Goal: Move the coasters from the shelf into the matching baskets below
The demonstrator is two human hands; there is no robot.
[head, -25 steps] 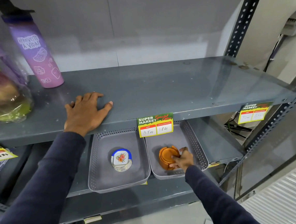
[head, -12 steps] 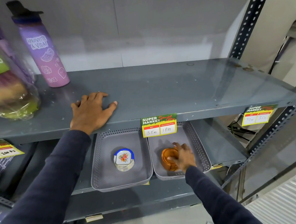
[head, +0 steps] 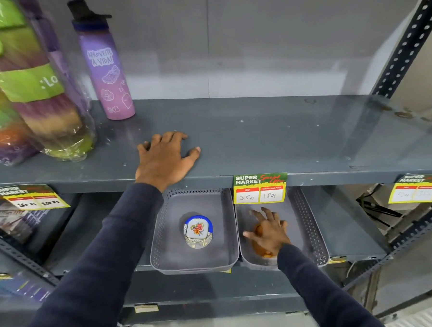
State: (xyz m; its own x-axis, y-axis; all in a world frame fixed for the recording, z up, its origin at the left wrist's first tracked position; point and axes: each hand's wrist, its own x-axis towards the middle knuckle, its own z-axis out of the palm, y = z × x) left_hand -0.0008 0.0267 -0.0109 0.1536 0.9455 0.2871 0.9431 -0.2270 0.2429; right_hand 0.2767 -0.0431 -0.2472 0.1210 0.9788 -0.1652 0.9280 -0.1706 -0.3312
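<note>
While the left hand (head: 165,158) lies palm down at the front edge of the grey shelf (head: 271,140), its fingers are spread flat and it has hold of nothing; the dark sleeve runs back toward seven o'clock. Lower down, toward four o'clock from it, the right hand (head: 270,231) reaches into the right basket (head: 311,231), fingers splayed loosely over the orange coasters (head: 261,251), which sit in that basket and peek out under the palm; whether the fingers actually grip them cannot be told. At nine o'clock from this hand, the white floral coasters (head: 198,231) with a blue rim are stacked in the middle of the left basket (head: 163,231).

Far left, a wrapped bundle (head: 31,98) bears a green band reading ":Lo". At its three o'clock stands a purple bottle (head: 105,69) printed "APROVEITE A VIDA!" and "SK8". Three price tags hang off the shelf edge, each headed "SUPER MARKET": the left tag (head: 31,198) is blurred, the middle tag (head: 260,188) reads "35 Rs" and "18 Rs", and the right tag (head: 416,189) seems to start "70".
</note>
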